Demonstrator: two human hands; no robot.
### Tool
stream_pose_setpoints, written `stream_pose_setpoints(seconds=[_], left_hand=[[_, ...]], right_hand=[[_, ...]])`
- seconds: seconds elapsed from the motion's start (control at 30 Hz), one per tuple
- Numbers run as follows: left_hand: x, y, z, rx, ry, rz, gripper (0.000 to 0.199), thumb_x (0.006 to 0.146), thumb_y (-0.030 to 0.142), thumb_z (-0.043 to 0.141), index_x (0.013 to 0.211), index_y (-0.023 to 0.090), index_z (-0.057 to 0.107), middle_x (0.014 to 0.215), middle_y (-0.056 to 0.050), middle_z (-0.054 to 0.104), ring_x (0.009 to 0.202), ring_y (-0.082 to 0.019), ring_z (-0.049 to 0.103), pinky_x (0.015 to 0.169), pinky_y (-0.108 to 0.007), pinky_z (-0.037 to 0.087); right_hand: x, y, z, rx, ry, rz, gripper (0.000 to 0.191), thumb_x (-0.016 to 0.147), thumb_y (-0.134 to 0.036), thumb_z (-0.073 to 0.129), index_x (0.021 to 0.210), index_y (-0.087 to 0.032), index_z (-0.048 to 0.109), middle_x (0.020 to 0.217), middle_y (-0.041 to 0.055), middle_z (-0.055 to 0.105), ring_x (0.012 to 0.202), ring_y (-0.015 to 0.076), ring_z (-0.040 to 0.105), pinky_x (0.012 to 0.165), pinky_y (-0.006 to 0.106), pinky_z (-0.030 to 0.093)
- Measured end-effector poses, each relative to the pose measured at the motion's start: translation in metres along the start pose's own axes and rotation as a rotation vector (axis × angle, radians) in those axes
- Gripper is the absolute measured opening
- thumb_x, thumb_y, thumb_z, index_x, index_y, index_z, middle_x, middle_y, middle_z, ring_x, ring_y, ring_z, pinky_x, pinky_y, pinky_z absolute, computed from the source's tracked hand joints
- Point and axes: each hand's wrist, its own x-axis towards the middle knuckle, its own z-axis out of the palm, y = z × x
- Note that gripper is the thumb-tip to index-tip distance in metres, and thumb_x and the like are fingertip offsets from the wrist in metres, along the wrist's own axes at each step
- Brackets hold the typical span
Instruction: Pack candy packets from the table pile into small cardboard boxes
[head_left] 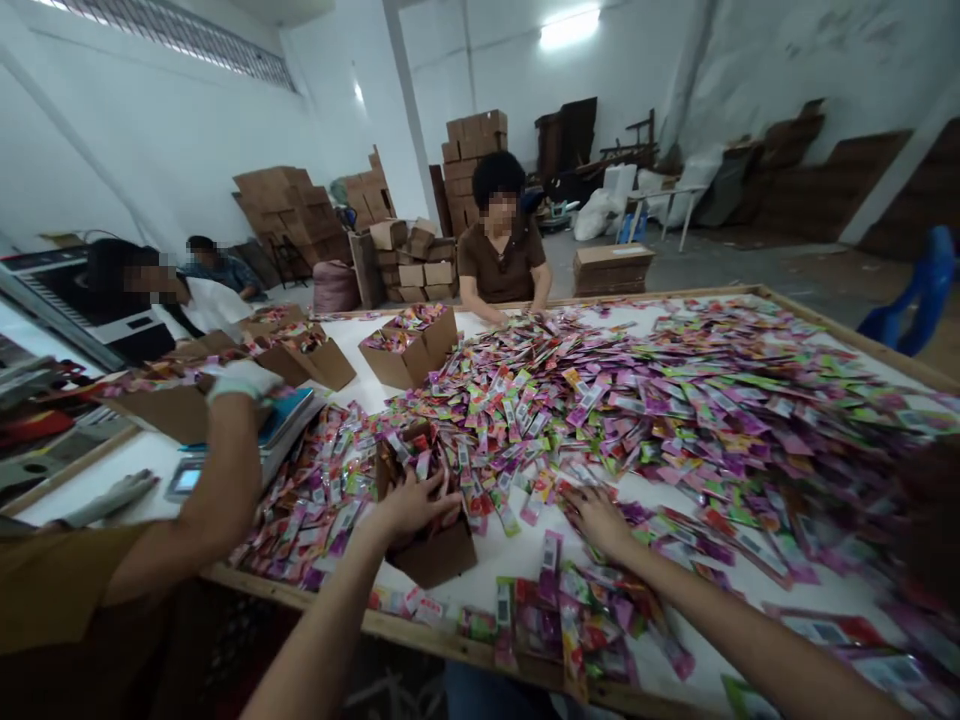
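At the near edge of the long white table (pixel 154 470), foil sachets (pixel 675 420) spread in a loose, glossy drift: pink, purple and green, many with barcode panels, overlapping at all angles. An open cardboard carton (pixel 433 553) stands on the table close to its front rim, sachets packed inside, flaps up.

The left hand (pixel 412 505) sits over the carton's mouth, half curled and spread, fingertips (pixel 442 510) down among the packets; whether it has hold of any, cannot tell. The right hand (pixel 596 520) lies to the right of the carton at the lower edge of the drift, well open, fingers splayed and pressing on sachets, nothing visibly held. A smaller heap of packets (pixel 562 620) lies just below it, by the table's front rim.

Along the table's left side, a co-worker's white-gloved hand (pixel 244 380) rests on a brown carton (pixel 172 412), near a stack of blue-covered notebooks (pixel 289 420) and a digital scale (pixel 186 478). Two more sachet-filled cartons (pixel 409 345) stand toward the far side. Across the table, a seated person in a brown shirt (pixel 501 255) reaches into the drift. Beyond the table, stacked shipping cartons (pixel 472 160) rise against the wall.
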Motion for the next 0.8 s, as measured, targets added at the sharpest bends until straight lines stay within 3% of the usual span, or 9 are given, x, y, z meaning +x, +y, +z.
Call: stream_pose_setpoints(seconds=[0.07,0.2,0.3,0.4,0.47,0.53,0.6,0.7,0.8], left_hand=[[0.014,-0.002,-0.005,0.018,-0.159,0.017,0.071,0.079,0.06,0.047,0.134,0.015,0.047,0.139,-0.025,0.043,0.12,-0.038,0.05,0.099,-0.046,0.038],[0.009,-0.007,-0.004,0.091,-0.14,0.009,0.063,0.078,0.043,0.057,0.135,0.018,0.046,0.133,-0.022,0.052,0.11,-0.033,0.059,0.091,-0.039,0.045],[-0.006,0.0,-0.003,0.184,-0.012,-0.01,0.055,0.079,0.027,0.056,0.133,0.019,0.049,0.134,-0.026,0.048,0.117,-0.037,0.053,0.099,-0.05,0.036],[-0.017,0.005,-0.01,0.243,0.142,-0.006,0.049,0.079,0.033,0.057,0.127,0.024,0.055,0.14,-0.021,0.042,0.131,-0.041,0.036,0.105,-0.06,0.022],[-0.024,-0.002,-0.014,0.14,0.372,-0.024,0.053,0.081,0.038,0.054,0.132,0.023,0.05,0.142,-0.018,0.04,0.134,-0.037,0.031,0.107,-0.056,0.023],[-0.031,-0.014,-0.011,-0.187,0.663,-0.069,0.062,0.081,0.037,0.055,0.137,0.017,0.041,0.143,-0.017,0.039,0.135,-0.031,0.031,0.11,-0.048,0.025],[-0.036,-0.026,0.001,-0.687,0.795,-0.168,0.071,0.074,0.03,0.064,0.138,0.015,0.038,0.139,-0.017,0.045,0.133,-0.028,0.036,0.109,-0.043,0.029],[-0.035,-0.034,0.025,-1.159,0.652,-0.296,0.064,0.073,0.024,0.064,0.132,0.014,0.043,0.116,-0.016,0.064,0.11,-0.027,0.059,0.092,-0.041,0.048],[-0.027,-0.03,0.043,-1.227,0.629,-0.298,0.054,0.076,0.02,0.055,0.129,0.012,0.047,0.095,-0.013,0.071,0.082,-0.022,0.069,0.072,-0.034,0.055]], right_hand=[[-0.006,-0.002,0.0,-0.041,0.047,0.05,0.054,0.087,-0.024,0.046,0.141,-0.019,0.04,0.14,0.0173,0.042,0.13,0.0307,0.036,0.104,0.044,0.03],[-0.017,-0.003,-0.006,-0.045,0.09,0.334,0.065,0.085,-0.045,0.053,0.14,-0.013,0.038,0.136,0.0231,0.04,0.123,0.037,0.043,0.095,0.046,0.038],[-0.02,0.001,-0.015,-0.001,0.079,0.294,0.041,0.091,-0.033,0.047,0.125,-0.012,0.053,0.119,0.0213,0.054,0.109,0.0323,0.055,0.086,0.04,0.043],[-0.013,-0.004,-0.037,0.068,0.108,0.189,0.032,0.09,-0.015,0.043,0.119,-0.012,0.056,0.115,0.0191,0.057,0.103,0.0266,0.058,0.085,0.033,0.042],[-0.006,-0.019,-0.064,0.122,0.183,0.106,0.034,0.088,-0.01,0.04,0.119,-0.011,0.056,0.116,0.0193,0.056,0.107,0.0269,0.055,0.088,0.034,0.04],[0.002,-0.045,-0.097,0.195,0.259,-0.003,0.033,0.087,-0.01,0.041,0.115,-0.011,0.057,0.115,0.0177,0.057,0.109,0.0266,0.053,0.091,0.035,0.038],[0.008,-0.084,-0.13,0.276,0.308,-0.115,0.027,0.088,-0.015,0.044,0.11,-0.014,0.06,0.11,0.0129,0.061,0.106,0.0231,0.054,0.09,0.032,0.038],[0.017,-0.155,-0.163,0.383,0.301,-0.238,0.023,0.09,-0.028,0.045,0.1,-0.018,0.062,0.101,0.0052,0.065,0.094,0.0165,0.058,0.08,0.024,0.041],[0.024,-0.217,-0.171,0.444,0.163,-0.311,0.026,0.084,-0.041,0.054,0.083,-0.018,0.066,0.085,0.0035,0.067,0.076,0.0155,0.06,0.062,0.022,0.041]])
